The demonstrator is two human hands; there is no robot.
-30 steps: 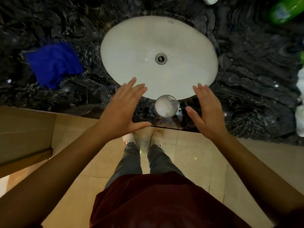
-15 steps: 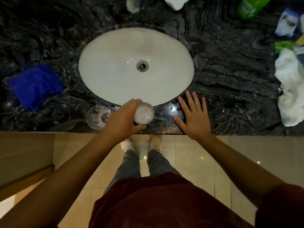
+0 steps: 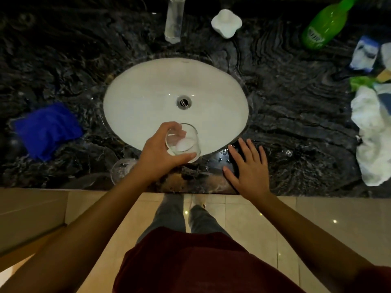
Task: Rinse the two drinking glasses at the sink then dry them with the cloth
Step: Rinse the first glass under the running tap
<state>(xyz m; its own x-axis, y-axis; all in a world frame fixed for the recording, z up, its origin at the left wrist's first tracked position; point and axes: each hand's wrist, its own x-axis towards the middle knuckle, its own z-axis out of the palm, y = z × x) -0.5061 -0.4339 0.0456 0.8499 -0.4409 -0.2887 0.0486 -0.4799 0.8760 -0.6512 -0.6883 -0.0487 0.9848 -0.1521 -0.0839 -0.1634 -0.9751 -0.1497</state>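
My left hand (image 3: 160,154) grips a clear drinking glass (image 3: 185,142) and holds it over the near rim of the white oval sink (image 3: 148,96). A second glass (image 3: 121,169) stands on the dark marble counter just left of my left wrist, partly hidden by the forearm. My right hand (image 3: 248,169) rests flat, fingers spread, on the wet counter to the right of the held glass. The blue cloth (image 3: 46,129) lies crumpled on the counter left of the sink. The tap (image 3: 174,20) juts out over the far side of the sink.
A white knob-shaped object (image 3: 226,23) sits behind the sink, right of the tap. A green bottle (image 3: 323,25) lies at the far right, with packets (image 3: 364,52) and a white towel (image 3: 372,134) along the right edge. The counter's front edge (image 3: 63,188) runs below my hands.
My left hand took hold of the glass near the counter's front edge and lifted it over the sink rim. My right hand settled flat on the counter. The view shifted toward the tap.
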